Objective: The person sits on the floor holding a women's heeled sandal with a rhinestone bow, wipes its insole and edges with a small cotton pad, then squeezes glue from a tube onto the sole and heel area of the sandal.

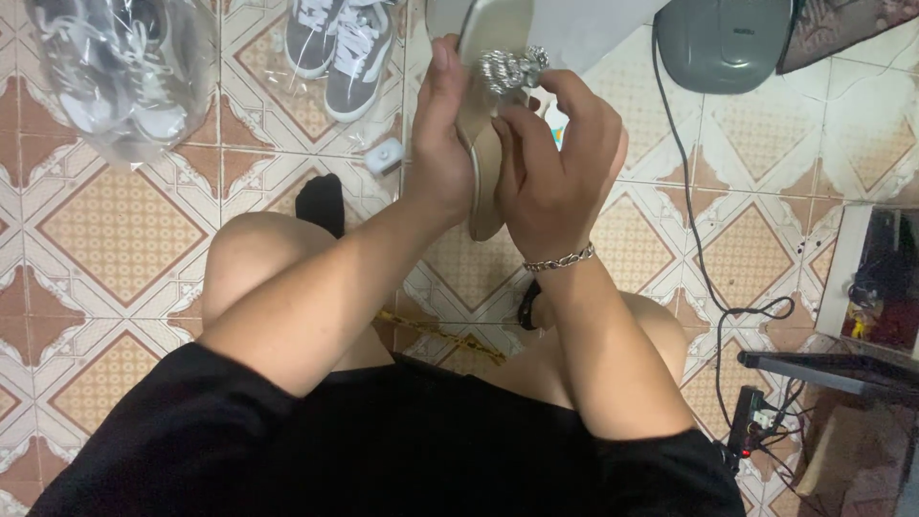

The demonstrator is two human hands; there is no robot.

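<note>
Scene: A seated person, seen from above, works over a patterned tile floor (115,230), bare knees apart, black shorts at six o'clock.
Left hand (442,158): Curled around the left edge of a pale gold sandal (490,144), thumb along its side, gripping it.
Right hand (553,163): Closed on the sandal's right edge, fingers (522,129) pinching just below the silver jewelled ornament (510,67); a chain bracelet (560,258) circles the wrist.
Sandal: Held upright at twelve o'clock of the lap, clear of the floor, between both hands.
Around: Grey sneakers (340,48) at eleven o'clock; a bagged pair of shoes (120,72) at ten o'clock; a grey appliance (723,43) at one o'clock, its black cable (704,249) trailing to a power strip (749,431) at four o'clock.
</note>
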